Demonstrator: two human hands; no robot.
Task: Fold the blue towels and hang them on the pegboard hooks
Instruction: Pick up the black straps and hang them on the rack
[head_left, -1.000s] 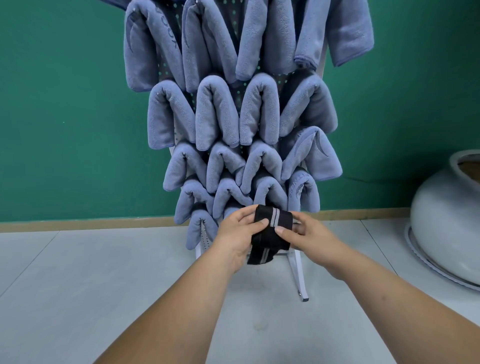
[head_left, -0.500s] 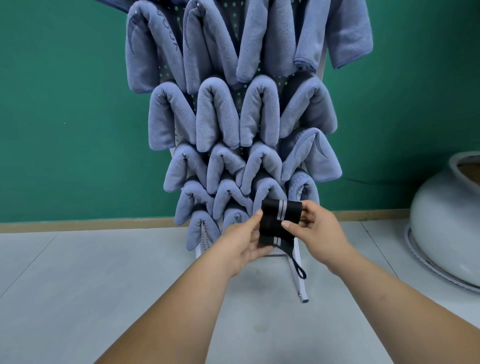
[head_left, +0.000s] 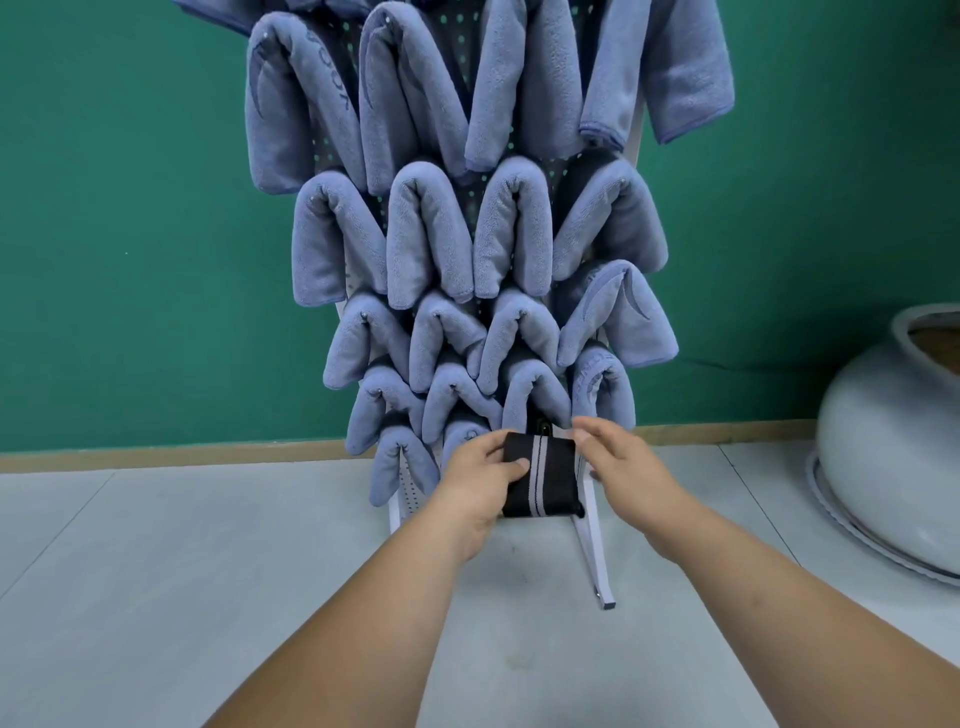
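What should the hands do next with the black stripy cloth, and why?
Probably loosen the left hand and let the black cloth hang: it is low against the pegboard under the blue towels, and the right hand looks open beside it.

head-worn view, facing forward-down, near pegboard (head_left: 413, 496)

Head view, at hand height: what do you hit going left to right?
Lowest towel → left hand → black cloth → right hand → white pot.
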